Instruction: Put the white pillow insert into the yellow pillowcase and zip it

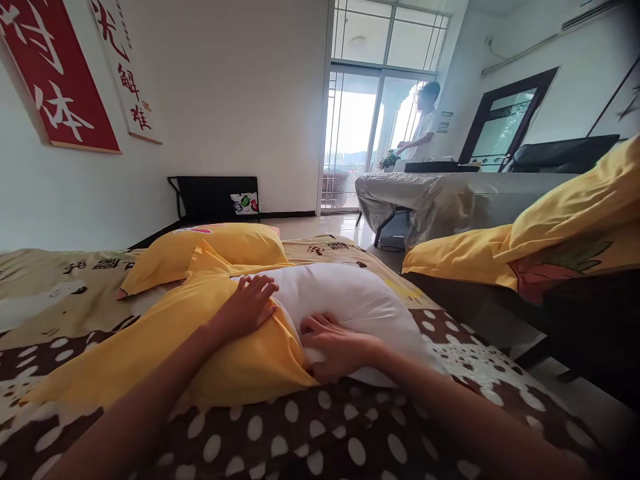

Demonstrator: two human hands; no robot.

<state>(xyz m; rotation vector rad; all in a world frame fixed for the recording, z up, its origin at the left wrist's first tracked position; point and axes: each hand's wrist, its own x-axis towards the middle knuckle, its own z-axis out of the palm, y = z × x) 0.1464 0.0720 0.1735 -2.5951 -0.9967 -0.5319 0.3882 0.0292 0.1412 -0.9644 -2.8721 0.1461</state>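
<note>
A white pillow [360,300] lies partly inside a yellow pillowcase [200,353], its bare half sticking out to the right. My left hand [250,307] is on top at the pillowcase's open edge, fingers curled over the cloth. Just inside that opening, my right hand [335,347] grips the pillow with bent fingers. Some of its fingertips are hidden in the folds. The pillowcase's left end trails loose and flat. Right behind it rests another yellow pillow [235,243] with a pink print.
Under everything spreads a brown and beige patterned blanket [255,427]. Yellow bedding [465,247] is piled on dark furniture at right. A plastic-covered table [415,193] stands farther back, with a person [420,127] behind it. A black bench [215,197] is by the wall.
</note>
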